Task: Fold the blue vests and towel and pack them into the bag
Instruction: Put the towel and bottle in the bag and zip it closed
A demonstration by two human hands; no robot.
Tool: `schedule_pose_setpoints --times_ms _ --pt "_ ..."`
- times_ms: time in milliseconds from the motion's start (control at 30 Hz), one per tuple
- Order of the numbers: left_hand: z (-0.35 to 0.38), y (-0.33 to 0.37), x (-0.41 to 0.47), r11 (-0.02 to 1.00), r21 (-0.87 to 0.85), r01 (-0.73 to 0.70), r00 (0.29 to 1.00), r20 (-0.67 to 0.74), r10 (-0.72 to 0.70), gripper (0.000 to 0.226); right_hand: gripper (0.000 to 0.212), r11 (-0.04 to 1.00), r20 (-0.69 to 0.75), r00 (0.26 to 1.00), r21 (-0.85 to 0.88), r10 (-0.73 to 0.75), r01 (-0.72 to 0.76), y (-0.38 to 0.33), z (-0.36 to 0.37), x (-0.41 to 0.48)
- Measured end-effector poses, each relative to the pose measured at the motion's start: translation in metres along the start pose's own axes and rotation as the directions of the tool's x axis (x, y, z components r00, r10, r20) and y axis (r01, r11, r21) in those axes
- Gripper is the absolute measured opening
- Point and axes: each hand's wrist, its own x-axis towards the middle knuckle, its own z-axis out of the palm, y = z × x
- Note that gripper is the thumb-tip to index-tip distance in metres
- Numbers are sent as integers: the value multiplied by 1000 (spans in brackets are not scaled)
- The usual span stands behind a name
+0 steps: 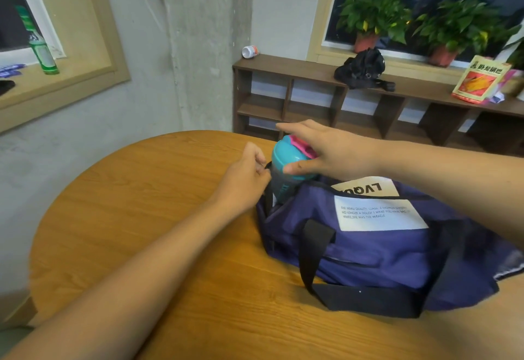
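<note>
Right hand (331,152): sits on teal plastic bottle w/ pink lid (286,161); fingers nearly straight, spread over lid, thumb against cap side. Pressing more than gripping.
Left hand (243,183): fingers curled, pinching black trim at end opening of purple-blue fabric duffel bag (382,251), just beside bottle.
Table: round orange-brown wooden table (141,203); bag lies on it, right of centre.
Bag: black straps, white printed patch on the side; top looks partly open nr bottle, zip state unclear.
Bottle: upright, lower half sunk in bag's left end.
Vests + towel: not in view anywhere; prob. already folded and inside bag, but interior hidden, can't confirm.
Done (judged): folding and packing of cloth items, most likely.
Left (judged): seat bottle fully, close bag.
</note>
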Motion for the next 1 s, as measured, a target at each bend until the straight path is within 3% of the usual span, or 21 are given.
schedule_pose_setpoints --times_ms 100,167,233,333,400,567,700,800,1000 --pt "-2 0 -3 998 16 -58 998 36 57 46 72 995 -120 991 77 67 -58 4 -7 -11" --pt "-2 0 -3 999 8 -47 994 97 46 59 39 990 -308 942 92 134 -110 8 -9 -24" --pt "1 -1 -3 999 -45 -10 995 95 14 65 23 969 -391 887 117 244 -215 12 -8 -36" --pt "11 1 0 996 -81 25 999 27 -23 72 35 895 -113 893 155 436 -418 12 -1 -46" --pt "17 4 2 997 -84 3 1000 11 -2 78 42 842 83 868 215 489 -495 11 9 -43" --pt "11 12 7 995 -5 -104 993 59 104 118 40 739 171 819 360 547 -569 9 17 -25" --pt "5 21 11 969 159 -192 979 107 176 103 30 683 232 791 405 565 -607 6 22 -16" --pt "1 19 15 972 138 -191 976 128 173 86 27 663 224 795 451 564 -598 6 26 -15" --pt "-14 15 18 987 59 -150 988 38 148 72 21 683 0 827 563 563 -465 1 7 -24"
